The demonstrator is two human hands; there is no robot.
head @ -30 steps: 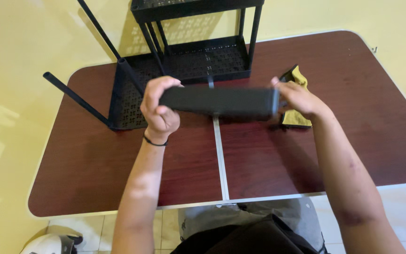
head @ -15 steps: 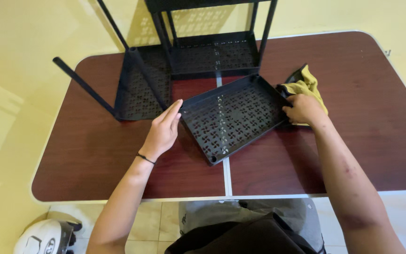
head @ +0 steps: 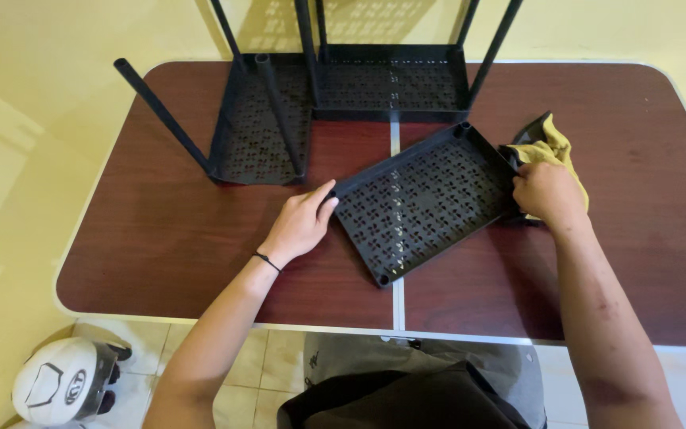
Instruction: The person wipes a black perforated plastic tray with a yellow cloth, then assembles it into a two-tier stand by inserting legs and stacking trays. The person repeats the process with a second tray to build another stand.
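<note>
A black perforated plastic shelf tray (head: 422, 200) lies flat and skewed on the brown table (head: 160, 238). My left hand (head: 299, 224) rests against the tray's left corner, fingers curled on its rim. My right hand (head: 548, 193) is at the tray's right edge, closed on a yellow cloth (head: 549, 147) that bunches above my knuckles. A thin black band circles my left wrist.
Two more black perforated shelf pieces with long tube legs stand at the back: one at left (head: 260, 119), one at centre (head: 391, 83). A white helmet (head: 61, 380) lies on the tiled floor by the table's front left corner. Yellow wall behind.
A second ago both hands held the tray up on edge. It was laid flat on the table; my right hand took the yellow cloth at its right side.
</note>
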